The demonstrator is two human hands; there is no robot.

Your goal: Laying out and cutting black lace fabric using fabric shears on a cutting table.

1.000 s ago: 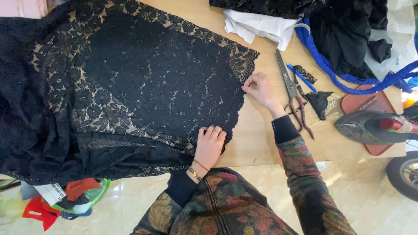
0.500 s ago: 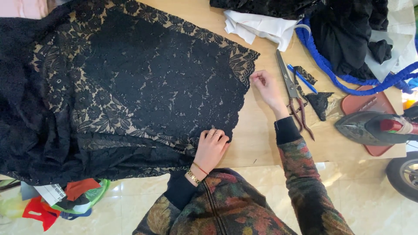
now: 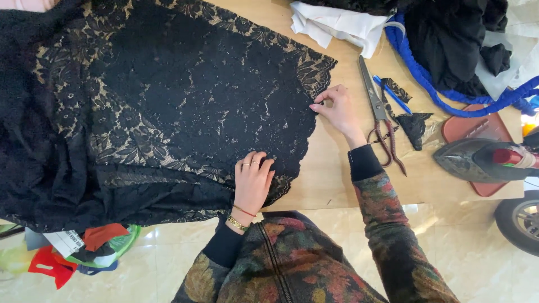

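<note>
The left hand [image 3: 252, 182] presses flat, fingers spread, on the black lace [image 3: 185, 95]. The right hand [image 3: 337, 109] has its fingers pinched on the lace edge; scissors [image 3: 379, 115] lie just beside them on the worktop [image 3: 331, 174].

Black lace fabric [image 3: 168, 95] cut off by top and left edges, far from left hand [image 3: 251, 182]. Tabletop [image 3: 331, 168] hidden beneath lace, left of right hand [image 3: 336, 109]. Dark cloth heap [image 3: 449, 33] beyond right hand, cropped at top. Blue cord [image 3: 438, 84] partly buried under that heap. Iron [image 3: 483, 160] right of right hand, rear clipped by edge. Wheel [image 3: 519, 221] at lower right, half out of view.
</note>
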